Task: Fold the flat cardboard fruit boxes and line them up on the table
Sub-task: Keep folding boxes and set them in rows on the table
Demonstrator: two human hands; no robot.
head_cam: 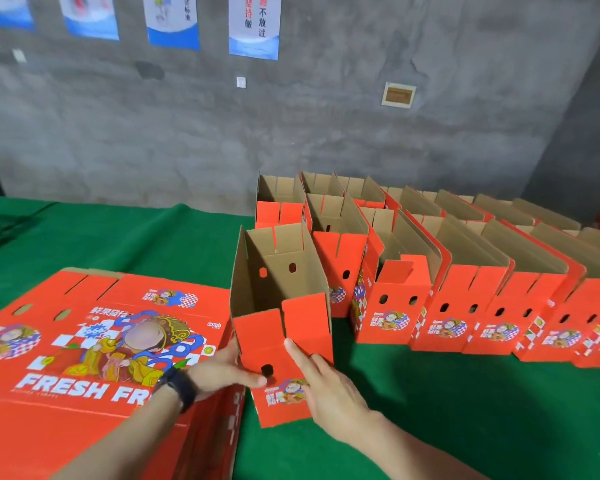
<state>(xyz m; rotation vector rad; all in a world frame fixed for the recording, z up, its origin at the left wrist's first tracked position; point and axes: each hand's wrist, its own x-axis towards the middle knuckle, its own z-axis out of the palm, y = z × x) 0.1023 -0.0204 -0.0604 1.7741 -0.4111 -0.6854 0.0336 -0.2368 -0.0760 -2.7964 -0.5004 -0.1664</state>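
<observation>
- The green table [465,417] spreads under both hands and far beyond them.
- The grey wall [326,126] stands far behind the hands, with posters [253,26] hanging on it.
- The stack of flat boxes [84,341] lies just left of the hands, printed side up. The left forearm passes over its near right corner.
- The folded boxes [465,306] stand open-topped in rows to the right of the hands and behind them, close side by side.
- The open box [278,282] stands upright directly in front of the hands, between the flat stack and the rows. Its red near face is turned to the person, and its two top flaps on this side stand up.
- The right hand [329,389] lies flat on the near face of this box. Its fingers are spread and straight, and the index finger points up to the slit between the flaps. It clasps nothing.
- The left hand [219,374] touches the left part of the same face with straight fingers, the thumb along the left edge. It only presses.
- A dark wristband [177,386] sits on the left wrist.
- A round hole [266,370] in the face is just at the left fingertips.
</observation>
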